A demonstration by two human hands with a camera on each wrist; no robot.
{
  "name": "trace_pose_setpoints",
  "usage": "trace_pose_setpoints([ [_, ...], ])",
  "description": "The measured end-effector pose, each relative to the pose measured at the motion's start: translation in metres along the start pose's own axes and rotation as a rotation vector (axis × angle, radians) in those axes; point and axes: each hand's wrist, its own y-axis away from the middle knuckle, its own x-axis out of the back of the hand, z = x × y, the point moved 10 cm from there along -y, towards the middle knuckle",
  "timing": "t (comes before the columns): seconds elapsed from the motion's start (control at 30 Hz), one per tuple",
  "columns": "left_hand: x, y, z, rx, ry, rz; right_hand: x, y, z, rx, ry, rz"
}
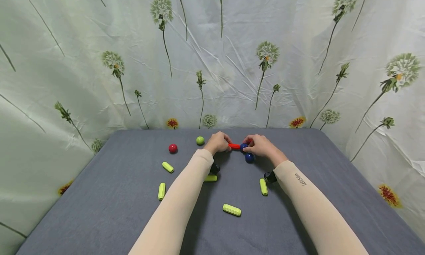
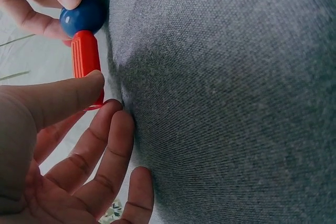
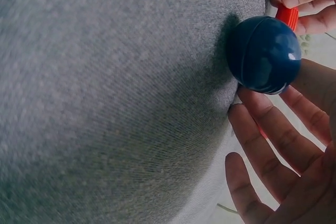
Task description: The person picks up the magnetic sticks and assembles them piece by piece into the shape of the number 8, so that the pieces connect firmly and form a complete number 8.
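Red and ribbed, the rod (image 1: 234, 147) sits pinched between the thumb and fingers of my left hand (image 1: 218, 142), drawn in to its narrow width; my right hand (image 1: 261, 145) pinches the blue ball (image 1: 243, 148) touching its right end. Both look stiff and light: I'd trust the ribbed sides, but the glossy ball could slip unless taken across its middle. Just nearer me, a second blue ball (image 1: 249, 158) rests on the grey cloth (image 1: 126, 196), with yellow-green rods (image 1: 231, 210) beyond my grip.
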Motion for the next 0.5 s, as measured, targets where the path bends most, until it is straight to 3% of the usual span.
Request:
trace_pose_setpoints([
  [0.23,0.003,0.003,-0.001,-0.011,-0.006,0.018,-0.001,0.000,-0.001,0.022,-0.007,0.004],
  [0.5,0.011,0.013,0.017,-0.086,-0.020,0.058,0.000,-0.001,0.000,0.032,-0.025,0.019],
])
